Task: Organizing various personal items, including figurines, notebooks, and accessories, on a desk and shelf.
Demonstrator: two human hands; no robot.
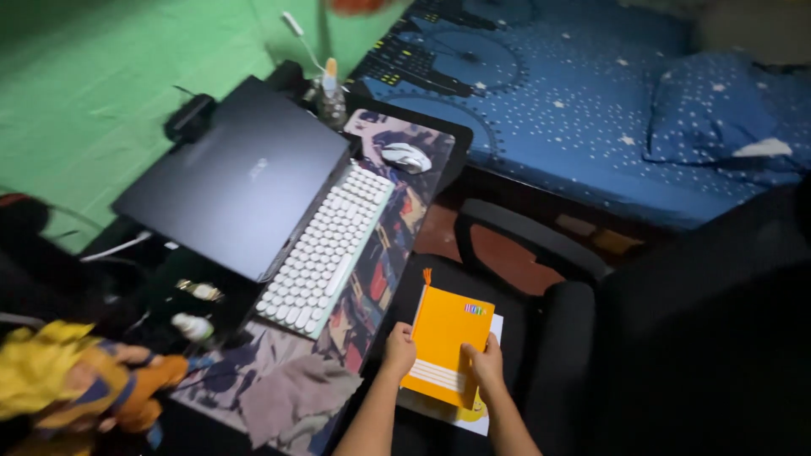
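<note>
Both hands, left (399, 348) and right (487, 363), clamped on orange notebook (446, 336) edges (white sheet (473, 415) beneath), above black chair (549, 338)

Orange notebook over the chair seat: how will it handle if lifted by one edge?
The orange notebook looks thin and flat, so probably light and slightly bendy. Left hand and right hand hold its sides. The white sheets under it seem loose and may slide out. Its smooth cover could be slippery.

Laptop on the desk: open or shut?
Shut. The laptop lid lies flat, dark back facing up, no screen visible; the white keyboard beside it is separate.
</note>
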